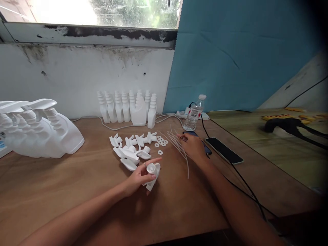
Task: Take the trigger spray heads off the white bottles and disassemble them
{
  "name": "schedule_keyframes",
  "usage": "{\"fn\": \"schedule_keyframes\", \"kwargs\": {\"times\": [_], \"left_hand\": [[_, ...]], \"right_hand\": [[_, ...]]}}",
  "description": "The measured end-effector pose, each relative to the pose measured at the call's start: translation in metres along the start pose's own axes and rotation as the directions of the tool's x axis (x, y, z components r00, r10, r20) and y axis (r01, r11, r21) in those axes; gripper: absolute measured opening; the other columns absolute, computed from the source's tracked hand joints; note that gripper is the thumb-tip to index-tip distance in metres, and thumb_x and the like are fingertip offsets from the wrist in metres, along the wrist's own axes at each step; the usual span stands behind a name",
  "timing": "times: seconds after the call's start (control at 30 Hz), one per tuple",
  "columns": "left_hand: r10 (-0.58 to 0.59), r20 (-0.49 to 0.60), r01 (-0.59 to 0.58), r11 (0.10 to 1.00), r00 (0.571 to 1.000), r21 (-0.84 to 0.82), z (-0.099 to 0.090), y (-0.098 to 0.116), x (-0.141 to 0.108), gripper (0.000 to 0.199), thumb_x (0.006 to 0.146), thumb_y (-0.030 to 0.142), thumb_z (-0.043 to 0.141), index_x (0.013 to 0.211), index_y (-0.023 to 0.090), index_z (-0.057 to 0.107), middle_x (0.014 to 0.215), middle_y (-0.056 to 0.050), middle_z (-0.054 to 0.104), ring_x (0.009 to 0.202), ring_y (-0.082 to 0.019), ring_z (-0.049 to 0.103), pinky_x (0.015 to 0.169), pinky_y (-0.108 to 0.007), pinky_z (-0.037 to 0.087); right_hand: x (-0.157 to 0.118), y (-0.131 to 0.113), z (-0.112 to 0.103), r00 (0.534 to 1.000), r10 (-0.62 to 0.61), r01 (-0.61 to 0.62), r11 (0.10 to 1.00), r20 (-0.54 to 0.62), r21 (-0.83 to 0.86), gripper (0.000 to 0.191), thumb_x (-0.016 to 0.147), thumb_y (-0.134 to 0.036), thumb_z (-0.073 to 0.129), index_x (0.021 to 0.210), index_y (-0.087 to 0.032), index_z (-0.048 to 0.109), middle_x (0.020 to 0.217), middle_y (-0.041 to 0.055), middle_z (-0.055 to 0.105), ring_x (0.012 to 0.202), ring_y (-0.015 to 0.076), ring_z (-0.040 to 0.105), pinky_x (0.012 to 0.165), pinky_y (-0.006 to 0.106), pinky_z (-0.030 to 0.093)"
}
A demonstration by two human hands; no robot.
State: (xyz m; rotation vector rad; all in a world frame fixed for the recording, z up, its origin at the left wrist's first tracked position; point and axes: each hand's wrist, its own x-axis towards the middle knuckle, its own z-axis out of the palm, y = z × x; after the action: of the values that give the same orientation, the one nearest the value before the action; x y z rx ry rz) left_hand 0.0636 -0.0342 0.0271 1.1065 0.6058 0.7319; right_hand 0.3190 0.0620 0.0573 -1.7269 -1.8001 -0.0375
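In my left hand (138,177) is a white trigger spray head (153,181), its round collar turned up toward me. My right hand (191,145) reaches to a loose bunch of thin clear plastic tubes (179,147), its fingers pinched together at their right side; whether a tube is between the fingertips is hidden. Several more white spray heads (130,155) lie in a pile just beyond my left hand. Small white ring washers (160,152) are scattered between that pile and the tubes.
White bottles (139,114) stand along the wall. At left are bottles with spray heads fitted (55,133). A water bottle (192,114), a power strip (203,116), a dark phone (207,149) under my right wrist and another phone (225,150) with cables lie right.
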Motion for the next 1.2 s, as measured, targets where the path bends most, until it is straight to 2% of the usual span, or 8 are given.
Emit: {"fn": "schedule_keyframes", "kwargs": {"times": [0.13, 0.23, 0.37, 0.7, 0.9, 1.03, 1.13, 1.2], "left_hand": [[0.097, -0.142, -0.073, 0.983, 0.985, 0.168, 0.001, 0.0, 0.0, 0.055, 0.073, 0.042, 0.071, 0.124, 0.026, 0.057, 0.102, -0.005, 0.049, 0.055, -0.006, 0.044, 0.044, -0.021, 0.039], [0.163, -0.22, -0.097, 0.954, 0.962, 0.283, 0.003, 0.0, 0.002, 0.037, 0.069, 0.043, 0.075, 0.096, 0.018, 0.065, 0.097, -0.005, 0.049, 0.064, -0.01, 0.046, 0.051, -0.021, 0.039], [0.221, -0.277, -0.119, 0.932, 0.935, 0.343, 0.004, -0.003, 0.004, 0.034, 0.068, 0.04, 0.075, 0.072, 0.015, 0.052, 0.083, -0.001, 0.045, 0.068, -0.011, 0.043, 0.057, -0.021, 0.036], [0.176, -0.234, -0.106, 0.953, 0.956, 0.284, 0.004, -0.005, 0.004, 0.036, 0.07, 0.029, 0.072, 0.069, 0.018, 0.038, 0.065, 0.006, 0.035, 0.058, -0.007, 0.032, 0.054, -0.021, 0.025], [0.207, -0.278, -0.107, 0.935, 0.938, 0.338, 0.007, -0.006, 0.006, 0.029, 0.072, 0.023, 0.068, 0.069, 0.017, 0.04, 0.067, 0.005, 0.037, 0.06, -0.008, 0.034, 0.054, -0.021, 0.027], [0.277, -0.326, -0.115, 0.891, 0.904, 0.439, 0.011, -0.01, 0.007, 0.027, 0.073, 0.022, 0.066, 0.066, 0.017, 0.041, 0.072, 0.004, 0.04, 0.064, -0.009, 0.038, 0.057, -0.021, 0.03], [0.288, -0.342, -0.104, 0.878, 0.895, 0.467, 0.012, -0.011, 0.005, 0.027, 0.074, 0.024, 0.065, 0.065, 0.017, 0.041, 0.074, 0.003, 0.041, 0.067, -0.01, 0.04, 0.06, -0.022, 0.031], [0.276, -0.33, -0.099, 0.879, 0.903, 0.466, 0.012, -0.011, 0.004, 0.026, 0.072, 0.021, 0.065, 0.065, 0.017, 0.04, 0.074, 0.003, 0.04, 0.068, -0.01, 0.039, 0.06, -0.022, 0.031]], "right_hand": [[-0.002, -0.02, -0.015, 0.993, 0.009, 0.069, 0.758, -0.118, 0.648, 0.052, 0.09, -0.06, 0.038, 0.079, -0.017, 0.065, 0.07, 0.0066, 0.065, 0.06, 0.0173, 0.06, 0.056, 0.028, 0.043], [-0.011, -0.035, -0.025, 0.984, -0.074, -0.11, 0.453, 0.16, 0.885, 0.071, 0.087, -0.072, 0.024, 0.081, -0.015, 0.067, 0.055, 0.0045, 0.06, 0.044, 0.0148, 0.054, 0.044, 0.026, 0.041], [-0.031, -0.05, -0.028, 0.871, -0.283, -0.299, 0.345, 0.403, 0.89, 0.065, 0.088, -0.066, 0.036, 0.068, -0.013, 0.068, 0.047, 0.0054, 0.06, 0.035, 0.0138, 0.052, 0.035, 0.024, 0.034], [-0.052, -0.069, -0.025, 0.845, -0.417, -0.096, 0.498, 0.335, 0.862, 0.038, 0.091, -0.04, 0.05, 0.067, -0.015, 0.067, 0.054, 0.0018, 0.061, 0.044, 0.0107, 0.053, 0.042, 0.022, 0.04], [-0.064, -0.074, -0.025, 0.784, -0.619, 0.46, 0.614, 0.031, 0.642, 0.037, 0.093, -0.024, 0.045, 0.057, -0.018, 0.054, 0.048, -0.0017, 0.051, 0.043, 0.0081, 0.044, 0.049, 0.025, 0.032], [-0.077, -0.083, -0.014, 0.738, -0.654, 0.635, 0.586, -0.17, 0.504, 0.04, 0.089, -0.015, 0.045, 0.05, -0.02, 0.035, 0.044, -0.0043, 0.037, 0.039, 0.0072, 0.03, 0.046, 0.027, 0.023], [-0.081, -0.089, -0.007, 0.795, -0.579, 0.578, 0.63, -0.182, 0.519, 0.042, 0.088, -0.017, 0.046, 0.048, -0.02, 0.034, 0.041, -0.0037, 0.039, 0.038, 0.0071, 0.032, 0.045, 0.026, 0.024], [-0.08, -0.091, -0.005, 0.897, -0.438, 0.378, 0.684, -0.064, 0.624, 0.042, 0.089, -0.023, 0.044, 0.047, -0.019, 0.041, 0.041, -0.0023, 0.044, 0.037, 0.0077, 0.039, 0.044, 0.025, 0.028]]}}
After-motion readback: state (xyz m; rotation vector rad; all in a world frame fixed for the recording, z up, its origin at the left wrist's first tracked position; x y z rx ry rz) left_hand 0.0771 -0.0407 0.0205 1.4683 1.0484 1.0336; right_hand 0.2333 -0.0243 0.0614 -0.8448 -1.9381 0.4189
